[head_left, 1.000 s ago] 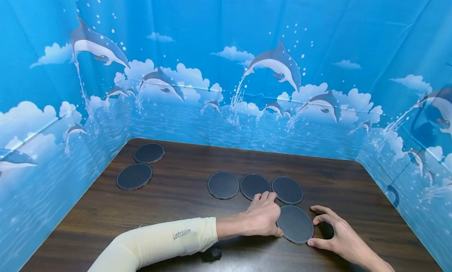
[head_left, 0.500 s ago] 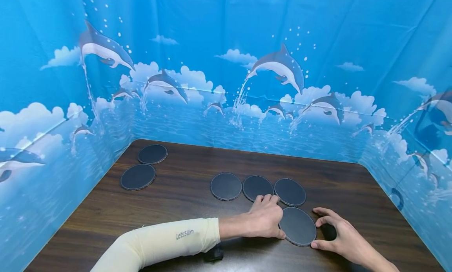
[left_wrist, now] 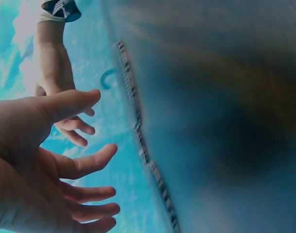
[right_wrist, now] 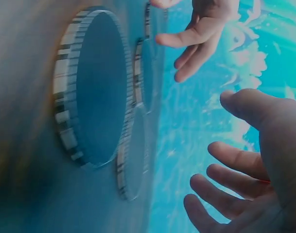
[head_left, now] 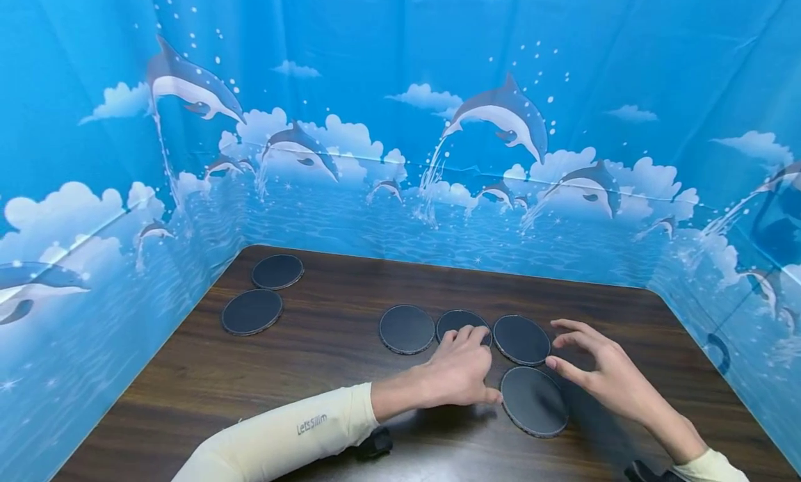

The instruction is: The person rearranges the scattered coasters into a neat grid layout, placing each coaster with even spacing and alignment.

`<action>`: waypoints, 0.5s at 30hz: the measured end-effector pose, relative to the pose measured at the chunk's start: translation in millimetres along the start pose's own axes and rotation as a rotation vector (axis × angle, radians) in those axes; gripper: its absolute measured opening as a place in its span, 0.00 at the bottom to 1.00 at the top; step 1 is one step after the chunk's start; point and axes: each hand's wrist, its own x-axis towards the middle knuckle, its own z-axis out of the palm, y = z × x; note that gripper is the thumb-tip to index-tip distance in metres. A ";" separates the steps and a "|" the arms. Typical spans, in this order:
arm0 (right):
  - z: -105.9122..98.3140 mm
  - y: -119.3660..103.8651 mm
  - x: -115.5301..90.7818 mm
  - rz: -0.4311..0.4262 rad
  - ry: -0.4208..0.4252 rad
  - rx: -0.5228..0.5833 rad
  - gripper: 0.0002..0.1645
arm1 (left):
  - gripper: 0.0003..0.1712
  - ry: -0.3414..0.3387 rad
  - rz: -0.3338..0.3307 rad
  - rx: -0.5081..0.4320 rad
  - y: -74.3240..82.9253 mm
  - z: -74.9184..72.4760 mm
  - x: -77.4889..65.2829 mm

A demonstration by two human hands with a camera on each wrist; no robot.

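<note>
A round dark coaster (head_left: 534, 402) with a braided-looking rim lies nearest the person, just in front of a row of three similar ones: a left coaster (head_left: 407, 329), a middle coaster (head_left: 459, 320) and a right coaster (head_left: 522, 339). My left hand (head_left: 455, 374) hovers with spread fingers, overlapping the middle coaster in the head view, its thumb near the nearest coaster's left rim. Beside the right coaster is my right hand (head_left: 603, 367), fingers apart and nothing between them. In the right wrist view the nearest coaster (right_wrist: 103, 90) stands apart from the right hand (right_wrist: 245, 179).
Two more dark coasters, a back one (head_left: 278, 271) and a front one (head_left: 252, 311), lie at the far left of the brown wooden table (head_left: 325, 360). A blue dolphin-print curtain (head_left: 375, 141) encloses the table's back and sides.
Both hands have come off the nearest coaster, which stays in place. The right hand has risen and moved back toward the right coaster; the left has lifted slightly and moved left.
</note>
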 end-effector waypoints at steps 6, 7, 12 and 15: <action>4.0 -18.3 28.3 -0.102 0.096 -0.018 0.13 | 0.21 0.115 -0.085 -0.067 -24.2 -24.2 -8.3; 5.4 -21.3 32.6 -0.115 0.110 -0.017 0.12 | 0.21 0.136 -0.093 -0.079 -29.0 -28.6 -10.5; 13.8 -34.5 51.1 -0.167 0.150 -0.001 0.12 | 0.21 0.240 -0.136 -0.144 -56.0 -43.2 -22.4; 18.8 -41.2 59.6 -0.184 0.150 0.013 0.12 | 0.21 0.280 -0.175 -0.168 -73.7 -47.3 -29.2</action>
